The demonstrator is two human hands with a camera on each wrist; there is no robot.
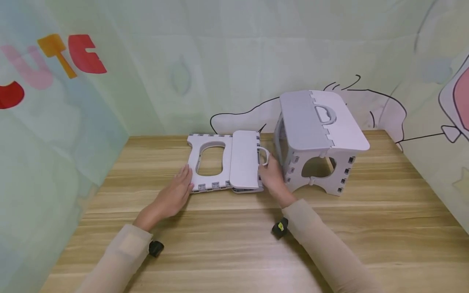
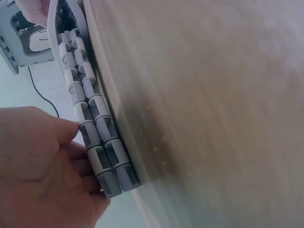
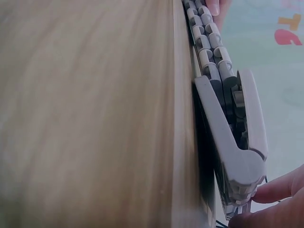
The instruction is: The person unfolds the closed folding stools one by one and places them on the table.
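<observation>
A light grey folding step stool (image 1: 244, 160) lies folded flat on the table, its carry handle (image 1: 264, 155) sticking out on the right side. Along its left edge rests my left hand (image 1: 175, 193), fingers fairly straight against the frame, seen beside the hinged side in the left wrist view. On the opposite side, my right hand (image 1: 272, 176) pinches the seat edge near the handle. From the right wrist view, thumb and finger (image 3: 275, 190) are at that end, where the two seat halves (image 3: 230, 156) stand slightly apart.
A second stool (image 1: 322, 122), unfolded and upright, stands close to the right hand at the back right. The wooden table (image 1: 220, 244) meets a printed curtain (image 1: 165, 73) at the back and sides. A black band device sits at each wrist.
</observation>
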